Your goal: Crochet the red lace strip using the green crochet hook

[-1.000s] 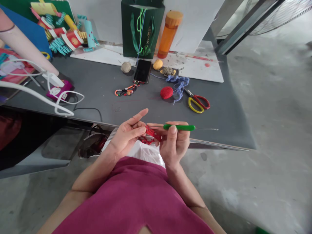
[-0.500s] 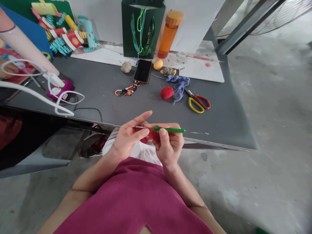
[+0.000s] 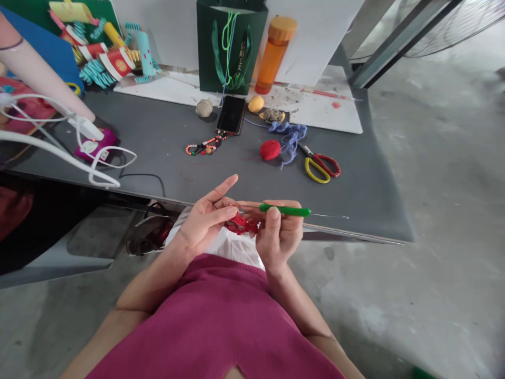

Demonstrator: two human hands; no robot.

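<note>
My left hand (image 3: 205, 220) pinches a small piece of red crochet work (image 3: 242, 223) between thumb and fingers, its index finger stretched up and forward. In my right hand (image 3: 280, 231) is a crochet hook with a green handle (image 3: 290, 210), gripped like a pen; its thin shaft points left to the top of the red piece. A second thin metal end sticks out to the right. Ahead on the table lies a red ball of yarn (image 3: 270, 150). The crochet work hangs above my lap, partly behind my fingers.
Scissors (image 3: 319, 166) and tangled blue yarn (image 3: 290, 139) lie right of the red ball. Behind are a phone (image 3: 231, 115) with a beaded strap, a green paper bag (image 3: 231, 52) and an orange bottle (image 3: 274, 55). White cables (image 3: 106, 181) cross the left side.
My right hand has drawn the hook to the right, away from my left fingers. More of the red crochet work now shows between my hands.
</note>
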